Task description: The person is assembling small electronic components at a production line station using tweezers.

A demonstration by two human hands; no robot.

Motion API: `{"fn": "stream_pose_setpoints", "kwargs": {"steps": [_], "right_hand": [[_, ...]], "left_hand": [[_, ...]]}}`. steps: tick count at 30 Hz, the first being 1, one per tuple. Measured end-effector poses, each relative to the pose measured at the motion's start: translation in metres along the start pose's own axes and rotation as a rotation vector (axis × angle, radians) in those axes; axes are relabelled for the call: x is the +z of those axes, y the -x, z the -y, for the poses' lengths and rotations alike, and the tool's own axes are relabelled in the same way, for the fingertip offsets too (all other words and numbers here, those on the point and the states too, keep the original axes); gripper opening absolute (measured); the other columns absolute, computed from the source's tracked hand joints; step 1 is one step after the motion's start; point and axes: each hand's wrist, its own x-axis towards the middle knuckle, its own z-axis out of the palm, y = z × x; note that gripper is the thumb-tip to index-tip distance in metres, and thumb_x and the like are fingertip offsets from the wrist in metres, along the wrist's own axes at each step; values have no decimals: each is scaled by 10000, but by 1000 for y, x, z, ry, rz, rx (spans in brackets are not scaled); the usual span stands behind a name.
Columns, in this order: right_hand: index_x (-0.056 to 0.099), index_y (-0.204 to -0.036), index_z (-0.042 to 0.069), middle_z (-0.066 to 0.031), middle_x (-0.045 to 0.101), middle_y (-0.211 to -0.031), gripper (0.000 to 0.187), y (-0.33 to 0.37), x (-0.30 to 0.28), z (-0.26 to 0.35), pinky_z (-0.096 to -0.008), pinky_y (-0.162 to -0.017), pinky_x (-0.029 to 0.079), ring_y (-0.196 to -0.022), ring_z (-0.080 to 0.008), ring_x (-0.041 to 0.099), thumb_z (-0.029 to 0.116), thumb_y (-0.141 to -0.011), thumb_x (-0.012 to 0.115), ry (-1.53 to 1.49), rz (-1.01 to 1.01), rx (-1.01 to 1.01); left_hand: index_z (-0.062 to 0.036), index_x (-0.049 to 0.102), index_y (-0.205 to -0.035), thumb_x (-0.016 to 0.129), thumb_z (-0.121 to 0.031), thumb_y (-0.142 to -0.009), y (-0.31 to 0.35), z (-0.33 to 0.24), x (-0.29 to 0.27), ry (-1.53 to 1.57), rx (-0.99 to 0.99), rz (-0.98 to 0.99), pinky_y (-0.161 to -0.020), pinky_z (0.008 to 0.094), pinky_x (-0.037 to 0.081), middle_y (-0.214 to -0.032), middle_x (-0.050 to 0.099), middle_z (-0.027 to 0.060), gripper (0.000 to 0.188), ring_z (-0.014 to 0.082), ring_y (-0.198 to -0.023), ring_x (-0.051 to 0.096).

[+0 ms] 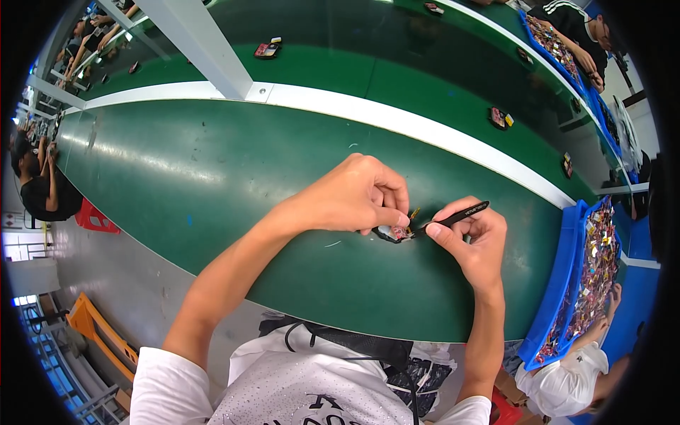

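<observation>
Over the green worktop, my left hand (361, 195) is closed, thumb and fingertips pinching a small electronic assembly (397, 232). This piece has a black edge, a pale part, reddish bits and a thin yellowish strip standing up at its right. My fingers hide part of it. To its right, my right hand (474, 237) is closed around slim black tweezers (464, 212), held like a pen. Their tip points left at the edge of the assembly; whether it touches cannot be made out.
A white rail (340, 104) with an upright post (205, 49) borders the far side of the worktop (163, 163). Beyond it, similar small assemblies (268, 49) lie on a green surface. A blue tray (567, 283) of small parts stands at right. Other people sit at left and right.
</observation>
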Motion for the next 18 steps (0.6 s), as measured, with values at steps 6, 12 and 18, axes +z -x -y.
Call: {"fn": "stream_pose_setpoints", "kwargs": {"steps": [6, 12, 18], "right_hand": [[700, -910, -14, 80, 523, -634, 137, -1, 1, 1, -189, -473, 227, -512, 22, 354, -46, -822, 800, -28, -6, 51], [700, -909, -18, 74, 534, -647, 125, -2, 2, 1, -188, -475, 236, -525, 24, 357, -63, -830, 786, -86, -11, 96], [692, -907, -20, 23, 620, -684, 111, -3, 2, -2, -170, -480, 293, -541, 19, 448, -68, -843, 768, -101, -37, 171]], "left_hand": [[-15, 751, -839, 805, -26, -810, 0, 2, 2, -82, 120, -69, -456, 222, 342, -626, 665, 13, 62, 26, -496, 502], [-17, 769, -853, 830, -26, -781, 0, 6, 4, -119, 210, -100, -455, 232, 341, -655, 670, 30, 94, 36, -496, 488], [9, 747, -817, 803, -10, -744, 1, 2, 4, -170, 193, -108, -487, 302, 392, -618, 632, 98, 93, 128, -516, 505]]}}
